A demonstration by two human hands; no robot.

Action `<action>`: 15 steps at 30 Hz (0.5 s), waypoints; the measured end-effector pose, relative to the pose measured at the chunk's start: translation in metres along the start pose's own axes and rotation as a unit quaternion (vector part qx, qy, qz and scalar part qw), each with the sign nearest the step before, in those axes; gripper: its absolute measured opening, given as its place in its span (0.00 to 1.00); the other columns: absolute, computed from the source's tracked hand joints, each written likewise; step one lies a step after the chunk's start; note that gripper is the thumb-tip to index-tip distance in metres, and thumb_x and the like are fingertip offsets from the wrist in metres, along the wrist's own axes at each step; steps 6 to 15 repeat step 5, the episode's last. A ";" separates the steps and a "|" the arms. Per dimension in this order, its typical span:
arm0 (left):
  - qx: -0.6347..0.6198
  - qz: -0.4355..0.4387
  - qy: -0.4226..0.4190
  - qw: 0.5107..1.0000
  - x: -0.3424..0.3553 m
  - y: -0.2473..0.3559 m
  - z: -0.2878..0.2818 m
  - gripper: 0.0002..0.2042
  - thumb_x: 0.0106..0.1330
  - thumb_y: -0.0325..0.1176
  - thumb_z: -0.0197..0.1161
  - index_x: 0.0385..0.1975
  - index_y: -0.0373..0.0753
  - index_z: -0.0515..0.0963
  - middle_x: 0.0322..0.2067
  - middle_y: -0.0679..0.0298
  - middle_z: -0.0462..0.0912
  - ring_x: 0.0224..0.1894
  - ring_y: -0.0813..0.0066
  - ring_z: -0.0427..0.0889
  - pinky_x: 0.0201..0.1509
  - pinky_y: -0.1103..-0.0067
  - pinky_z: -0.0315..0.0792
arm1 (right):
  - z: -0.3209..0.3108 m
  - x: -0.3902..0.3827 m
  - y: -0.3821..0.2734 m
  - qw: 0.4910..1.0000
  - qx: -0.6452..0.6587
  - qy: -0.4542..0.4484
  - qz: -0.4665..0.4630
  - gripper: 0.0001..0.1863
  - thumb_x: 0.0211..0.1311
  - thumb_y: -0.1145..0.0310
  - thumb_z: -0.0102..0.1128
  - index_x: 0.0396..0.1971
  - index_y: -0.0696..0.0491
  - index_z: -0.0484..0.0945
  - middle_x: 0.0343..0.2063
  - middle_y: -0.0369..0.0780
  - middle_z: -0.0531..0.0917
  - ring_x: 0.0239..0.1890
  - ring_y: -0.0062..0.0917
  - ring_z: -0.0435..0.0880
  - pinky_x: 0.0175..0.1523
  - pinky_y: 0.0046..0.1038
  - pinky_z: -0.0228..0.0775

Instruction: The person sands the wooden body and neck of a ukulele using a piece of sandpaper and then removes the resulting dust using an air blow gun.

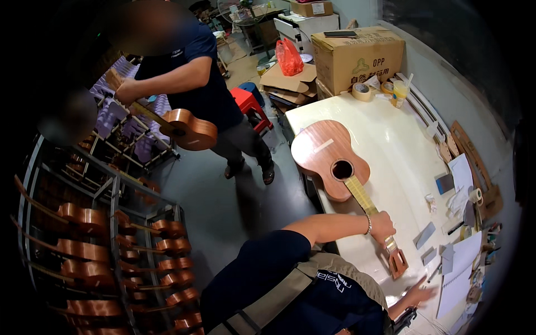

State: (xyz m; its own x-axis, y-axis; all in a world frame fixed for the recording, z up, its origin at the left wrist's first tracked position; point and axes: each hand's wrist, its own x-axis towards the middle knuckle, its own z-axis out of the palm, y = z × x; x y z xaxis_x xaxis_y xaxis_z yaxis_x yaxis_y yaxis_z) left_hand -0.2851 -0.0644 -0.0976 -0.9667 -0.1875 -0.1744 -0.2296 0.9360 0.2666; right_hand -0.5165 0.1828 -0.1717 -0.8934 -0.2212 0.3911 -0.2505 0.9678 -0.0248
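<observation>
A small brown guitar without visible strings lies face up on the white table. Its body is toward the far left edge, and a pale bar-shaped patch shows on its top. My left hand, with a bracelet at the wrist, is wrapped round the neck near the slotted headstock. Past the headstock, my right hand is held over the table's near part with fingers spread and nothing in it. Loose grey flat pieces and a spiral notebook lie close to it.
Another person stands at the left, holding a similar guitar by its neck. Racks of guitar bodies fill the lower left. A carton, tape rolls and a drink cup occupy the table's far end. A red stool stands behind.
</observation>
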 end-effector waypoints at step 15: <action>-0.016 -0.057 0.071 0.996 -0.047 0.007 -0.057 0.26 0.49 0.60 0.60 0.37 0.44 0.74 0.24 0.62 0.81 0.30 0.62 0.82 0.33 0.68 0.70 | 0.027 -0.085 0.160 0.904 -0.334 -0.226 0.139 0.49 0.49 0.22 0.30 0.62 0.43 0.61 0.55 0.49 0.69 0.55 0.43 0.70 0.52 0.57 0.60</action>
